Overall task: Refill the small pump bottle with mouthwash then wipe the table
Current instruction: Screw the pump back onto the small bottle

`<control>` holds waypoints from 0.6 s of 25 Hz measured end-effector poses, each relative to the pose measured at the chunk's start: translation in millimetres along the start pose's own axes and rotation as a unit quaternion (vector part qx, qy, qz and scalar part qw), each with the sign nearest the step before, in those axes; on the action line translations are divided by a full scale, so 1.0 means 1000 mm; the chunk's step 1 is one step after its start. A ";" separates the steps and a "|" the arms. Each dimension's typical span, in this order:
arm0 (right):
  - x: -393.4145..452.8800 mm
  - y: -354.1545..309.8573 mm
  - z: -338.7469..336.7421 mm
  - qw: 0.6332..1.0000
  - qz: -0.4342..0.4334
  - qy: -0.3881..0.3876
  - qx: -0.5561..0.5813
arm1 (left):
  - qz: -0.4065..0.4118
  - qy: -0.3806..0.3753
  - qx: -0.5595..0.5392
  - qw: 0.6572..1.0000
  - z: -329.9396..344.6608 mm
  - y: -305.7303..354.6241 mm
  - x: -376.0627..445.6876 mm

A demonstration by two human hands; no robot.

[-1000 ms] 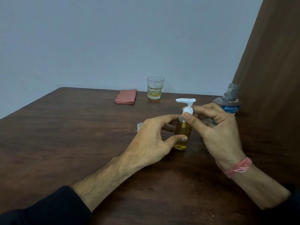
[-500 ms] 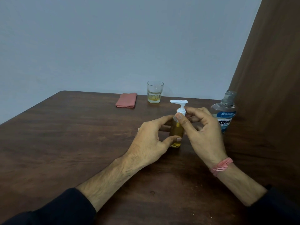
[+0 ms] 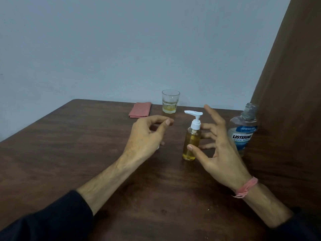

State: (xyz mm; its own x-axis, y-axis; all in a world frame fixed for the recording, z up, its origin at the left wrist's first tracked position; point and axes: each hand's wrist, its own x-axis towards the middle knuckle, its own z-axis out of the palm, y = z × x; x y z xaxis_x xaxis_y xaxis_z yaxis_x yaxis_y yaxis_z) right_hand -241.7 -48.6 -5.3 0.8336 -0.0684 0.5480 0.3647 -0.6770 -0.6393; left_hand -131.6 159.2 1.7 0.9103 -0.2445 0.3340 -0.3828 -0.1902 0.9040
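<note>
Soft, even, rather dim indoor light falls from above, leaving only faint shadows under the hands on the dark tabletop (image 3: 69, 153). No harsh glare shows. The wide lens bends the tabletop's far edge, and fine detail looks slightly smeared and soft throughout.

Yellow pump bottle (image 3: 191, 143), white pump; pink cloth (image 3: 140, 110)

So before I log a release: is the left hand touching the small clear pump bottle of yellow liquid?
Apart. The head view shows bare table between the left hand and the pump bottle.
</note>
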 end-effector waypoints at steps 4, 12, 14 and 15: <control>0.005 0.004 0.007 0.998 -0.005 0.034 -0.046 | -0.003 0.037 0.044 0.998 -0.006 0.017 0.034; 0.009 0.012 0.009 0.997 0.004 0.014 -0.071 | -0.020 -0.019 0.193 0.981 0.021 -0.011 0.156; 0.008 0.013 0.009 0.997 0.002 0.017 -0.074 | -0.055 -0.027 0.208 0.976 0.031 -0.023 0.183; 0.007 0.013 0.008 0.997 0.000 0.021 -0.073 | -0.064 -0.025 0.210 0.975 0.036 -0.029 0.193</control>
State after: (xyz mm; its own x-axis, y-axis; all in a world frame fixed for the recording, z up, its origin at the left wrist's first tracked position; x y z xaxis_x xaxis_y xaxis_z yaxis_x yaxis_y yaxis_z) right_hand -227.6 -51.7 -14.2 0.8140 -0.0970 0.5726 0.2977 -0.7768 -0.5549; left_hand 49.5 83.0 30.7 0.9498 -0.2382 0.2027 -0.3074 -0.5917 0.7452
